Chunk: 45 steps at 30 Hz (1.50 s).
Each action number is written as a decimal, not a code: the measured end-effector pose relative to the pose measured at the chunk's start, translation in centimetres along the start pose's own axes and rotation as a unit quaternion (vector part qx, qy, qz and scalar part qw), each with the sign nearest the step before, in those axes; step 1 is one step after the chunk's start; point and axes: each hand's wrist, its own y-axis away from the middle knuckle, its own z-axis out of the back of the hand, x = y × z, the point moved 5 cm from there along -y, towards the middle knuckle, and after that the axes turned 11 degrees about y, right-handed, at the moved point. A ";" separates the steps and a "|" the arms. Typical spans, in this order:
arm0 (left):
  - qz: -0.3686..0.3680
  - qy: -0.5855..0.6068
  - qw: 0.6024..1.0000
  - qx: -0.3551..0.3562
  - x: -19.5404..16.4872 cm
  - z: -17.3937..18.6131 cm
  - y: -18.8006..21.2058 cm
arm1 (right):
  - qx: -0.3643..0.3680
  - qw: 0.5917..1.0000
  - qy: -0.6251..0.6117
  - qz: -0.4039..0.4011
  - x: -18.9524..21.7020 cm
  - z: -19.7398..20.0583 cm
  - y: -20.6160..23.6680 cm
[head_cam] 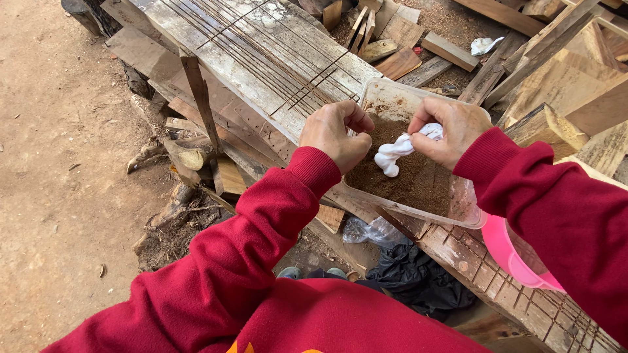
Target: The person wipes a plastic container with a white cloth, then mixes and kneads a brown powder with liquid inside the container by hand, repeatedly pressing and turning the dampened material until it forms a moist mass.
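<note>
1. Clear plastic forms one shallow rectangular tray with rounded corners; its walls are cloudy with dust. It rests on a weathered grey plank crossed by several thin rusty rods.
2. Brown sawdust, fine and granular, fills the tray floor in a loose, uneven layer.
3. One white lump hangs just above the sawdust. It looks soft and doughy, twisted into a knobbly strand with a rounded lower end.
4. The right hand pinches the upper end of the white lump between thumb and fingertips, over the middle of the tray.
5. The left hand is curled into a loose fist at the tray's left wall, knuckles up; whether it grips anything cannot be told.
6. Both arms wear red knitted sleeves with ribbed cuffs.
7. One pink plastic bowl sits just beside the tray's lower right corner, partly behind the right sleeve.
8. One crumpled black bag lies below the plank edge.
9. Rough offcuts of wood, many and unsorted, lie piled beyond the tray.
</note>
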 end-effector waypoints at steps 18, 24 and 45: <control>-0.009 0.001 1.000 0.005 0.1 -0.4 0.0 | 0.017 1.000 0.002 0.018 0.6 0.2 0.0; -0.012 -0.010 1.000 0.002 0.1 -0.3 0.2 | 0.076 0.993 -0.069 -0.064 0.8 0.9 0.4; 0.012 -0.008 1.000 0.002 0.0 0.3 0.7 | 0.054 0.995 -0.058 -0.053 1.0 1.9 -0.2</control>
